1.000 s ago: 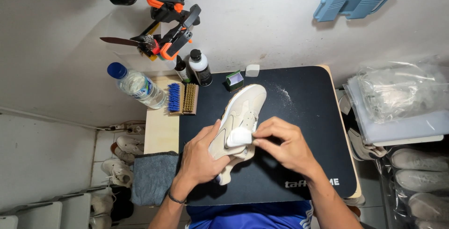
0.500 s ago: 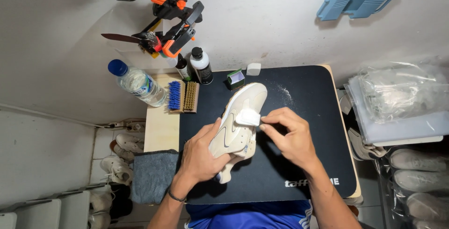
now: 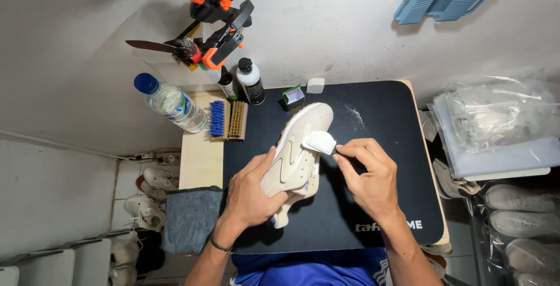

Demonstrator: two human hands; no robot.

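Observation:
A cream sneaker (image 3: 298,146) lies tilted on the black desk mat (image 3: 379,117), toe pointing away from me. My left hand (image 3: 251,195) grips its heel and side from the left. My right hand (image 3: 368,175) pinches a small white eraser block (image 3: 319,142) and presses it against the sneaker's right side near the laces.
Blue and tan brushes (image 3: 227,120), a water bottle (image 3: 170,103), two small bottles (image 3: 249,80), a green box (image 3: 293,97) and a white block (image 3: 315,85) line the desk's back. A grey cloth (image 3: 189,219) hangs at left. Clamps (image 3: 213,26) hang on the wall. Shoes sit on both sides.
My right hand has slid the white block up along the sneaker toward the toe; my left hand keeps its hold on the heel.

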